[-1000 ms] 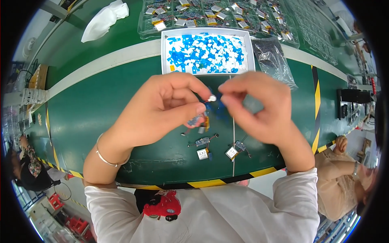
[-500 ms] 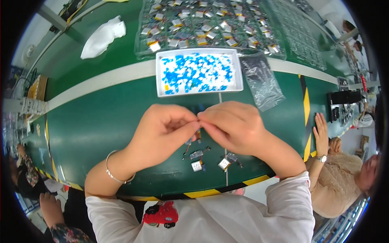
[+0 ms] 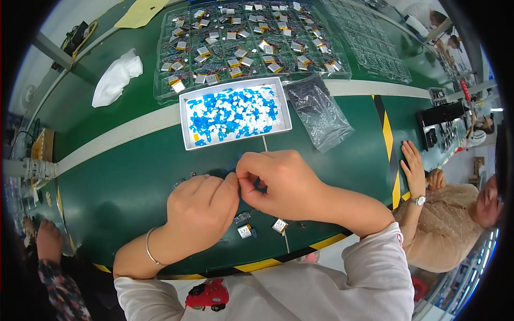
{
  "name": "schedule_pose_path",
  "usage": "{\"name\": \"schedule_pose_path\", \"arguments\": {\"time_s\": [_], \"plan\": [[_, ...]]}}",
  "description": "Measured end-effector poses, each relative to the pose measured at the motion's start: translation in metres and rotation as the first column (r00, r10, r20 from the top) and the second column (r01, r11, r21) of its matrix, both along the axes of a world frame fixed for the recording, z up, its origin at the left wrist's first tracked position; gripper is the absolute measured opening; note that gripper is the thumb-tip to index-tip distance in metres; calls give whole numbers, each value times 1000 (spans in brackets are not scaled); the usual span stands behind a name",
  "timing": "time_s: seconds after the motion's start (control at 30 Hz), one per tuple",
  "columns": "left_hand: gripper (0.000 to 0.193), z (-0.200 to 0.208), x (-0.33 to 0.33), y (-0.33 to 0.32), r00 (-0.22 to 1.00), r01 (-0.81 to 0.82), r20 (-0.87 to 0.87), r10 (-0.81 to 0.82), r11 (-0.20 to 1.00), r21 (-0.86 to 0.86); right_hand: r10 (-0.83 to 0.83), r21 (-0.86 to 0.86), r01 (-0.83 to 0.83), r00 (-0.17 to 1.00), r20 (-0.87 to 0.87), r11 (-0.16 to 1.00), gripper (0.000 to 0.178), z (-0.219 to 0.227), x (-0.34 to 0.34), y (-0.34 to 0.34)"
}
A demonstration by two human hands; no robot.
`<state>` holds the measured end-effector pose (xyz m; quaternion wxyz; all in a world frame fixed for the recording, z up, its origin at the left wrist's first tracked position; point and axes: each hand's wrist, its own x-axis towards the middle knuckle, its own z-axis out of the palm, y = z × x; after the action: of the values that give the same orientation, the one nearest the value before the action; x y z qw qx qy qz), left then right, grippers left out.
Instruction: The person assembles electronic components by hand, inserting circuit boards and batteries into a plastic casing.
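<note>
My left hand [image 3: 201,209] is turned back-up, its fingers closed in a pinch. Against its fingertips meets the curled thumb and forefinger of my right hand [image 3: 286,183]. Whatever the two hands pinch is too small or hidden to make out. A bit of circuit board with wire [image 3: 179,183] shows past the far side of my left hand. On the green bench nearer to me lie two small silver battery cells, a left one [image 3: 244,231] beside a little circuit board [image 3: 242,218] and a right one [image 3: 279,225] partly below my right hand.
Beyond my hands stands a white box [image 3: 187,140] of blue and white pieces. A clear plastic bag [image 3: 320,120] lies to its right. Farther back is a clear tray [image 3: 160,80] of wired battery assemblies, with a white cloth [image 3: 118,77] at left. Another person's hand [image 3: 413,170] rests at right.
My left hand has rolled over so its back faces up, and my right fingers have curled more. The view has shifted, moving the box and tray leftward in the picture.
</note>
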<state>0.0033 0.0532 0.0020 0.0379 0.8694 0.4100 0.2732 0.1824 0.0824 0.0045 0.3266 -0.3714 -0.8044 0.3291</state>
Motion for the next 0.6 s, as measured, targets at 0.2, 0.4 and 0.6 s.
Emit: {"name": "schedule_pose_path", "arguments": {"time_s": [0.2, 0.4, 0.6], "plan": [[22, 0, 1, 1, 999, 38, -27, -34, 985, 171, -3, 107, 6, 1000, -23, 994, 13, -5, -2, 4], [16, 15, -4, 1, 1000, 16, 20, -14, 996, -89, -181, 20, 185, 972, -147, 982, 9, 0, 10, 30], [10, 35, -10, 6, 970, 111, 241, 18, 854, -508, -400, 429, 316, 909, 120, 846, 15, -8, 55, 60]]}}
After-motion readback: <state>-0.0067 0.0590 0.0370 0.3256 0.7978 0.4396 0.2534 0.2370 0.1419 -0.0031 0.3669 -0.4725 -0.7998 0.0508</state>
